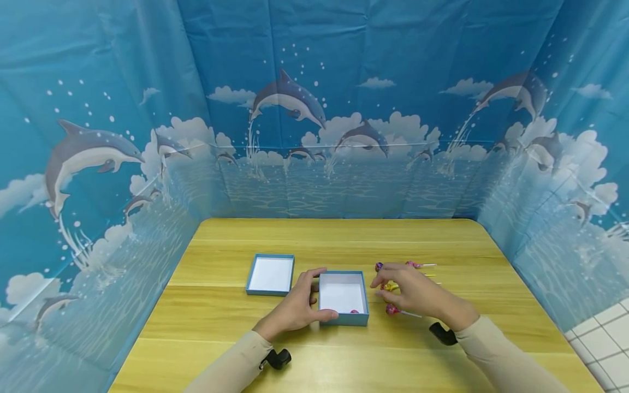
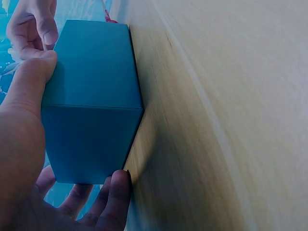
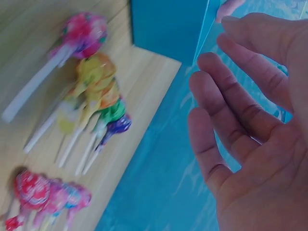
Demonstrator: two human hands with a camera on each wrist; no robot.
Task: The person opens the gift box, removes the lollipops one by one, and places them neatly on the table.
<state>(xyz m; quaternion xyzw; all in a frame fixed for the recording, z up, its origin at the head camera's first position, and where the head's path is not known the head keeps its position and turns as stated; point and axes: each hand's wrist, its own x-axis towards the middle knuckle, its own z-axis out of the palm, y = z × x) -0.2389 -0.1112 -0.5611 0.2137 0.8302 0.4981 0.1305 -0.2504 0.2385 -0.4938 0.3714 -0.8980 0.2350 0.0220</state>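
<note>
A blue square box with a white inside stands with its mouth up, and a pink-wrapped piece shows inside by the front wall. My left hand grips the box, thumb at the front rim and fingers along the left side. Several lollipops lie on the table right of the box; a pink one is nearest me and a yellow one is partly covered by my right hand. That hand hovers over them, fingers loosely bent, holding nothing. The right wrist view shows a red-wrapped lollipop among others.
The shallow blue box lid, white side up, lies left of the box. The wooden table ends at a blue dolphin-print curtain at the back and sides. White floor tiles show at right.
</note>
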